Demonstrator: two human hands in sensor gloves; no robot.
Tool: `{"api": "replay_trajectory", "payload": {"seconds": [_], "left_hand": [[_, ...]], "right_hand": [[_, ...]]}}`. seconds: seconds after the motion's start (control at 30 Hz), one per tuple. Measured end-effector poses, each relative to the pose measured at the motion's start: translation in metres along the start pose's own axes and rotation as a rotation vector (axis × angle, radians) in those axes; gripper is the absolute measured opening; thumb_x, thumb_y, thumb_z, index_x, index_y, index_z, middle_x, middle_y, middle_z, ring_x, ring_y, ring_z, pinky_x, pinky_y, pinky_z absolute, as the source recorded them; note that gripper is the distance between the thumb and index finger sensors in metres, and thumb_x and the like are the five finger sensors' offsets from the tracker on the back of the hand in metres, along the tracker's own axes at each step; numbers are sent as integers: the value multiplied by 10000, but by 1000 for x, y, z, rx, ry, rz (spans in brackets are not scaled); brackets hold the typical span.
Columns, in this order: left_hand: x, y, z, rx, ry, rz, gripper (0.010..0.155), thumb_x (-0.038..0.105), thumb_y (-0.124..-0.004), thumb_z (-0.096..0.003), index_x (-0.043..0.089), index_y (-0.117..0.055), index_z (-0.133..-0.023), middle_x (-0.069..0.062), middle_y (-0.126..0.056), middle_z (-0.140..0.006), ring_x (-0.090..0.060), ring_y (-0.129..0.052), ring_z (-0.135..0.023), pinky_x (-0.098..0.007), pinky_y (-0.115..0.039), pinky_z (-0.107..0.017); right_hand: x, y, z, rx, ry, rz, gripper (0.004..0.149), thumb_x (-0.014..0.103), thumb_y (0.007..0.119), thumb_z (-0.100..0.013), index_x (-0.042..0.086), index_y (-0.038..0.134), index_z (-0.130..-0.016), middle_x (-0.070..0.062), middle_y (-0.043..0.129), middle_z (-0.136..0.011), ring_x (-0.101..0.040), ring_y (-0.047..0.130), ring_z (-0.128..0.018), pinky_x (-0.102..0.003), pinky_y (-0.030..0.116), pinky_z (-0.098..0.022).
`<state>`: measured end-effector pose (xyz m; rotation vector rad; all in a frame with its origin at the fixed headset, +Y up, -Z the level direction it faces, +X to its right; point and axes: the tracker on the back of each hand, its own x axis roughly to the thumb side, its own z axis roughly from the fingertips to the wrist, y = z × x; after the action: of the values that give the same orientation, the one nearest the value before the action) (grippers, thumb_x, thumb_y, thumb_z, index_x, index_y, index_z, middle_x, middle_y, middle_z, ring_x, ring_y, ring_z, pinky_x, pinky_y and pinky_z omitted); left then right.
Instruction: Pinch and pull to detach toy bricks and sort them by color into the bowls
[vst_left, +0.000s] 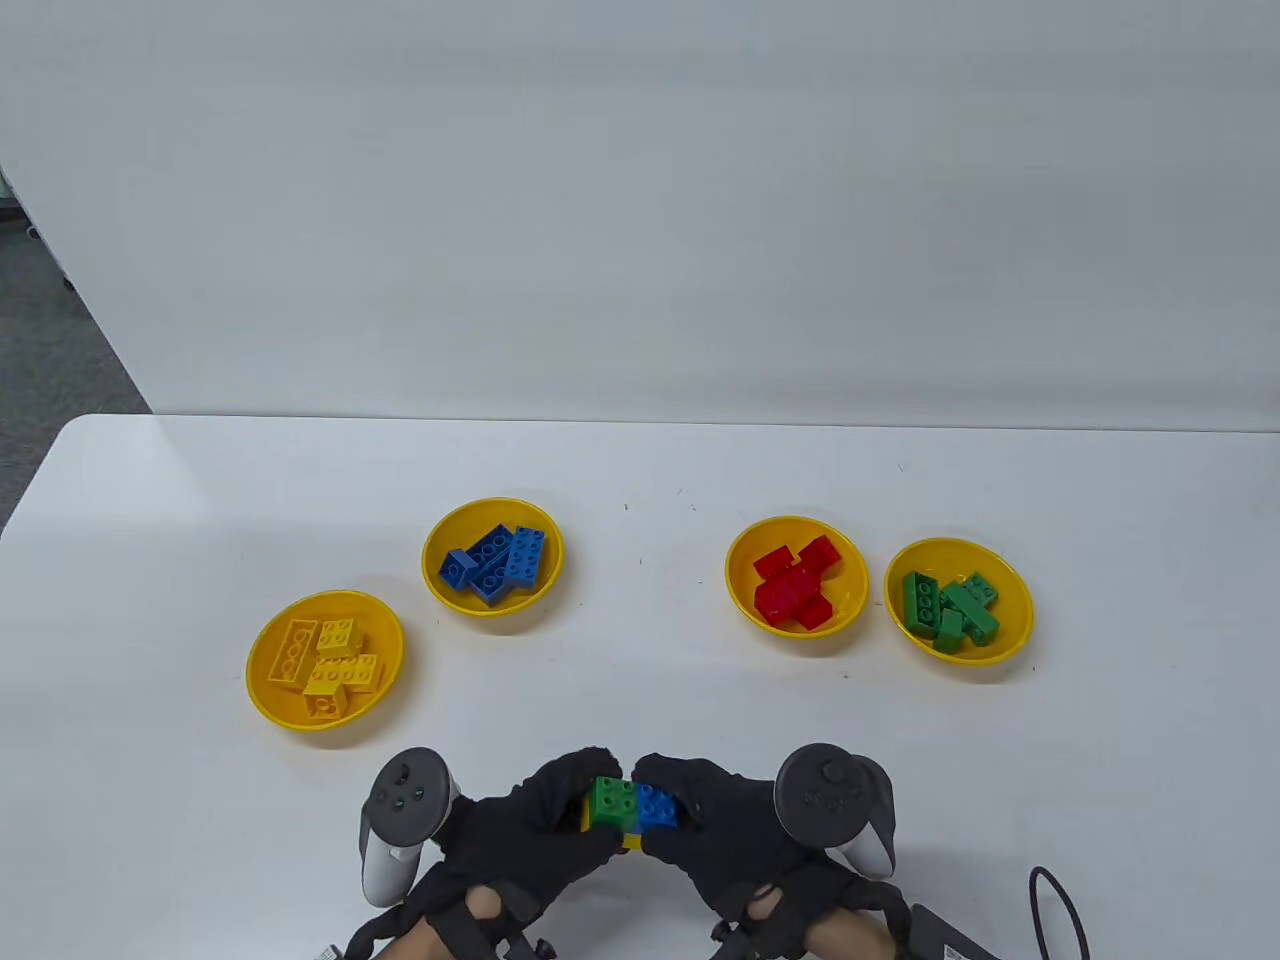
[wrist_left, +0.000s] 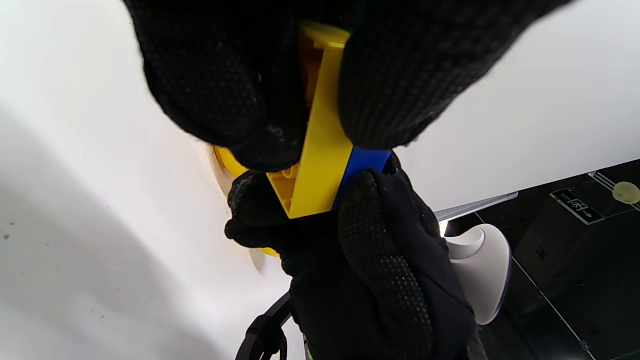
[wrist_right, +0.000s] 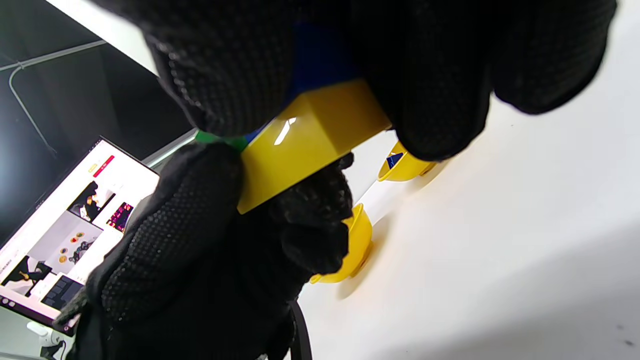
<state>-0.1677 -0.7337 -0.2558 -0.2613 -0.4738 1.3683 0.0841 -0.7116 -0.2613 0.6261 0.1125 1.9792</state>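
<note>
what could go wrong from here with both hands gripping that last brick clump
The left hand and right hand pinch a green brick and blue brick on one yellow brick. A sudden release might fling one away. Gloved fingers cover the seams, so two colours may stay joined.

A white table (vst_left: 640, 470) carries four yellow bowls (vst_left: 325, 660) and, perhaps, a cable (vst_left: 1050, 900).

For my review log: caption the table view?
Both gloved hands grip a green-blue-yellow brick stack before four sorted bowls.
</note>
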Motion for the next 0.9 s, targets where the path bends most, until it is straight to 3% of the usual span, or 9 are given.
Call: {"api": "replay_trajectory", "payload": {"seconds": [0.3,0.4,0.53,0.63,0.8,0.9], "left_hand": [[-3,-3,-1,-22,9,-1,709,296,-1007,-429,117,-653,-1016,-264,-770,-952,-340,-1058,-689,-476,-947,-489],[-9,-4,-1,-15,18,135,715,289,-1009,-432,121,-637,-1018,-266,-756,-963,-345,-1051,-712,-469,-947,-507],[-14,-6,-2,-2,9,255,717,291,-1006,-437,138,-624,-1023,-241,-743,-983,-335,-1041,-735,-462,-939,-523],[-13,-7,-3,-3,-23,301,713,294,-1008,-437,157,-625,-1023,-225,-743,-992,-320,-1042,-742,-458,-935,-528],[-11,-8,-3,-8,-32,283,713,288,-1001,-444,160,-619,-1032,-213,-733,-1006,-341,-1021,-749,-488,-911,-530],[0,-4,-3,-25,-38,71,754,343,-986,-453,163,-572,-1056,-246,-654,-1044,-457,-885,-827,-607,-794,-565]], "right_hand": [[3,2,3,-31,5,40,623,293,857,-307,-18,797,-843,-285,888,-775,-436,1016,-509,-639,834,-371],[-1,2,5,-41,16,-87,639,326,867,-346,-3,750,-881,-293,846,-818,-458,991,-549,-649,815,-389],[-6,4,6,-29,65,-273,768,310,905,-342,-22,591,-959,-317,681,-909,-470,895,-642,-656,767,-444],[-8,5,7,-59,80,-273,750,299,908,-339,-20,609,-947,-318,679,-907,-469,897,-639,-652,771,-437],[-6,4,8,-85,70,-236,651,283,928,-319,-15,741,-866,-291,808,-823,-425,985,-536,-628,831,-384],[-6,2,7,-89,71,-214,647,284,948,-303,-26,769,-842,-289,866,-746,-380,1023,-441,-614,862,-338]]}}
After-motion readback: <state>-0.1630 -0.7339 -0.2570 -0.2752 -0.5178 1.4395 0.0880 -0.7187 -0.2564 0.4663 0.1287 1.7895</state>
